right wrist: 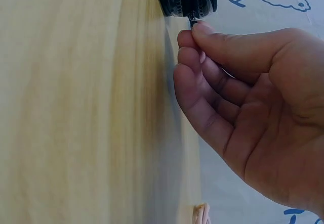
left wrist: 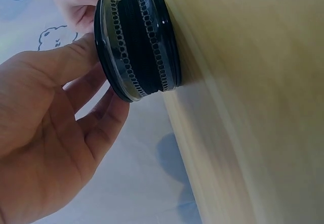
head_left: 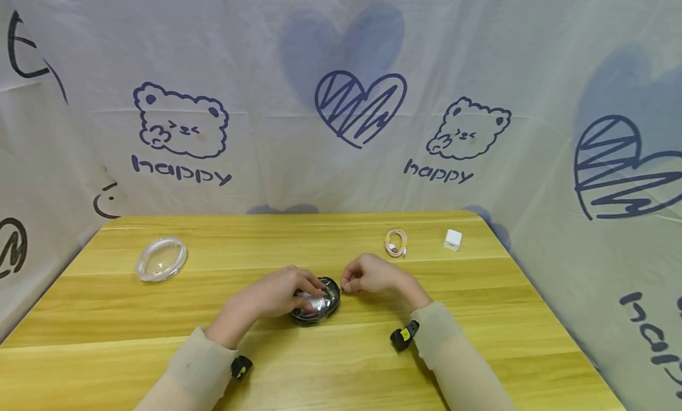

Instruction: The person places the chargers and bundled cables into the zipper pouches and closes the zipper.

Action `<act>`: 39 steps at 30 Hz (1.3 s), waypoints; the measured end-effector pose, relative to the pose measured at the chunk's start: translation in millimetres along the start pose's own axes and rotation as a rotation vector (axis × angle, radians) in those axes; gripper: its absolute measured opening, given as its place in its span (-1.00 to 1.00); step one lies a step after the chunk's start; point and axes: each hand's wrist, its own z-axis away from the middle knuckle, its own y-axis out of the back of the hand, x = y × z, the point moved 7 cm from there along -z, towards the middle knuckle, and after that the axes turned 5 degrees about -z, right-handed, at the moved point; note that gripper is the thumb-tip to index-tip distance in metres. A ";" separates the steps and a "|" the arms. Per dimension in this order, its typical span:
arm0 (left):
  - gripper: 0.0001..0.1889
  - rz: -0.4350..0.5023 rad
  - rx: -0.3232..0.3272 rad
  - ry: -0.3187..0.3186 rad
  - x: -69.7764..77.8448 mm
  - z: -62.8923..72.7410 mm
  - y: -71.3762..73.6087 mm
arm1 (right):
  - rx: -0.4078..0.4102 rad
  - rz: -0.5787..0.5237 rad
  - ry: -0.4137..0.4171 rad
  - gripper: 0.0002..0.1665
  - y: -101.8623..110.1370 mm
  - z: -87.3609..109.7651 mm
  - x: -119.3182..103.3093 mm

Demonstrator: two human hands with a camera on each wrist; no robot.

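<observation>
A small rounded zip case (head_left: 331,304) with a clear top and black edging sits on the table in the middle of the head view. Something silvery shows through its top. My left hand (head_left: 282,289) holds the case from above, thumb and fingers at its upper rim. In the left wrist view, the dark zipper band of the case (left wrist: 139,42) runs round the side, between clear strips. At the right end of the case, my right hand (head_left: 373,273) pinches the small dark zipper pull (right wrist: 193,23) between thumb and index finger.
Toward the back right lie a coiled pink cable (head_left: 403,243) and a white charger plug (head_left: 453,240). A translucent round coil (head_left: 178,263) rests at the back left. Behind the wooden table (head_left: 298,375) hangs a printed cloth (head_left: 266,103).
</observation>
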 end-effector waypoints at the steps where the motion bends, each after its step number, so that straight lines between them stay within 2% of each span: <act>1: -0.70 0.002 -0.001 0.002 -0.3 -0.1 0.0 | -0.007 -0.013 -0.006 -0.91 -0.3 0.5 0.3; 9: -0.70 -0.007 -0.006 -0.012 0.2 1.6 0.8 | 0.011 -0.050 -0.028 -0.88 -0.6 -0.2 2.3; 17: -0.66 -0.003 -0.017 -0.016 1.9 2.9 3.4 | 0.088 -0.005 -0.019 -0.88 0.5 -4.3 -0.1; 23: -0.65 0.024 -0.031 -0.037 3.8 3.2 4.4 | 0.129 -0.014 -0.009 -0.89 -0.7 -6.2 -4.3; 31: -0.64 -0.004 -0.048 -0.056 5.3 2.9 4.0 | 0.115 -0.044 -0.030 -0.89 -1.3 -6.1 -2.7; 39: -0.63 -0.007 -0.047 -0.015 7.9 2.3 5.3 | 0.074 -0.051 -0.030 -0.89 -0.5 -4.8 -0.7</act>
